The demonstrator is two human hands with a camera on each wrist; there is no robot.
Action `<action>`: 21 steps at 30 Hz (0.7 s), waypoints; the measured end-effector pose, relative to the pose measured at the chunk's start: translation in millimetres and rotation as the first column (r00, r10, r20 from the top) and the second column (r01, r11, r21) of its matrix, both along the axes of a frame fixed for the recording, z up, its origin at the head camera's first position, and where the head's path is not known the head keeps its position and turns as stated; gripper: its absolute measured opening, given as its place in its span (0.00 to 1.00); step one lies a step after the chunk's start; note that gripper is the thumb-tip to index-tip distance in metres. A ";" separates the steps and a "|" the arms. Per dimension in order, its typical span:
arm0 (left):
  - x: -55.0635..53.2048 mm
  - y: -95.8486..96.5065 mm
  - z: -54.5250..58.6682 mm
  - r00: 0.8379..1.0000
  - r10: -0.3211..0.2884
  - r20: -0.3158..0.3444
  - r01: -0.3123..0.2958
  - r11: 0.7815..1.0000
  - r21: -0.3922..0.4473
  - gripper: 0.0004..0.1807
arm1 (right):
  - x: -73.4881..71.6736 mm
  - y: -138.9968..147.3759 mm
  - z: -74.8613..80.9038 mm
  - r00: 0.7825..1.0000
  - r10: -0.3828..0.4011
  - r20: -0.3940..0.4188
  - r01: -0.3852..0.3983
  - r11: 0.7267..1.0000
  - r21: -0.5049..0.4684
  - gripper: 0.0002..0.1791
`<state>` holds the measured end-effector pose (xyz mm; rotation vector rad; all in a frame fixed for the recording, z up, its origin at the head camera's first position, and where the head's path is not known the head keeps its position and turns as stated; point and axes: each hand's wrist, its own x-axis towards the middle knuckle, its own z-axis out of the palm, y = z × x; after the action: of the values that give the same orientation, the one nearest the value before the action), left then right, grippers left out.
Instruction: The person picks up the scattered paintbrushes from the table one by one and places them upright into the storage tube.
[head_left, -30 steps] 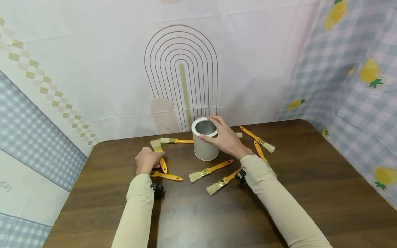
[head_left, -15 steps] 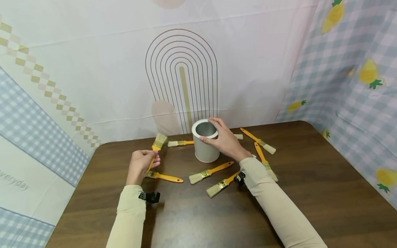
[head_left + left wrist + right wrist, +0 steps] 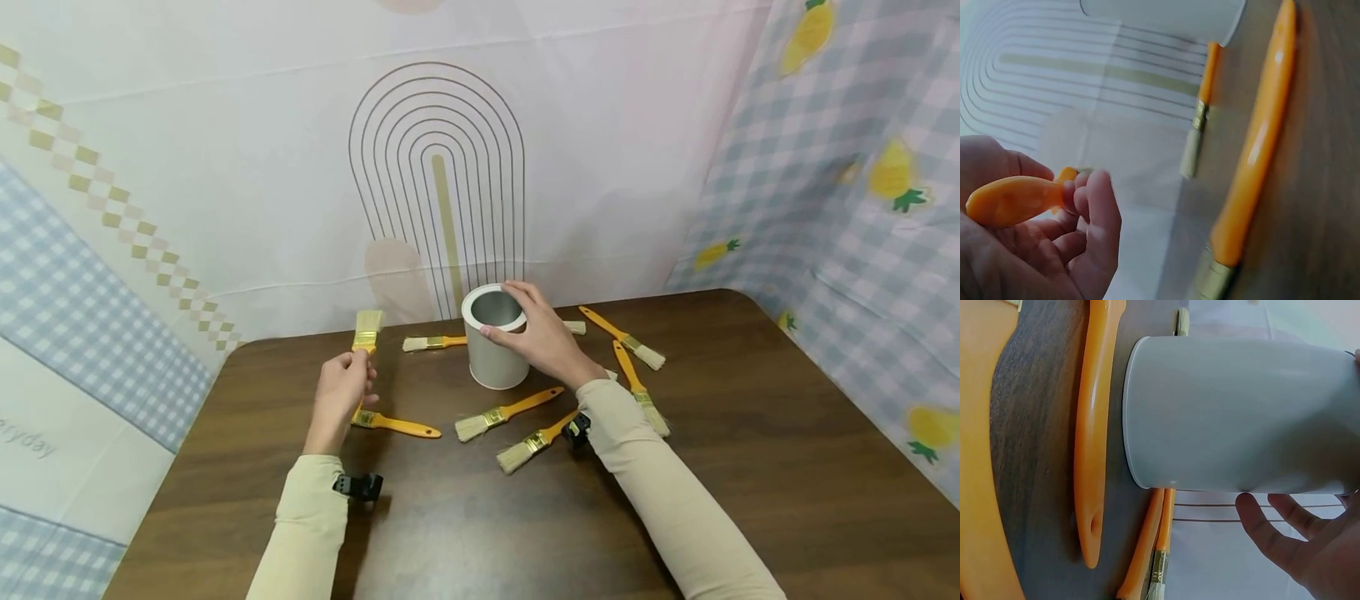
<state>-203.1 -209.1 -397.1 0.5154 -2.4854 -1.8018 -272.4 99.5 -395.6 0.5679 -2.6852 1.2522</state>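
Brown bench [image 3: 442, 517], can [image 3: 498, 357] standing among brushes [image 3: 492, 421].
Left hand [image 3: 342, 392] pinches a brush [image 3: 366, 333] aloft, bristles up; right hand [image 3: 551, 340] clasps the can's rim, its open mouth showing only in the head view.

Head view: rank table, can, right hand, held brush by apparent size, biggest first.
1. Table
2. Can and right hand: too alike to rank
3. Held brush: smallest by what shows; the fingers hide part of its handle
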 end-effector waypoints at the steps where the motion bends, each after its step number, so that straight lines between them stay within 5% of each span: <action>1: -0.1 0.7 2.3 1.000 0.007 -0.024 -0.007 1.000 -0.013 0.19 | 0.0 -0.5 0.5 1.000 0.002 0.001 -0.002 1.000 -0.005 0.53; 11: 7.8 14.1 28.0 0.974 0.049 -0.221 -0.044 0.999 0.029 0.18 | -0.4 0.6 -1.2 1.000 -0.010 -0.004 0.010 1.000 -0.006 0.53; 21: 5.4 27.8 52.9 0.899 0.038 -0.437 -0.007 0.997 0.072 0.17 | -1.8 -0.4 0.4 1.000 -0.001 0.002 0.001 1.000 -0.004 0.52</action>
<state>-197.7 -181.3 -344.2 0.1144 -2.1099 -1.7608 -274.1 99.1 -395.2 0.5645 -2.6841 1.2581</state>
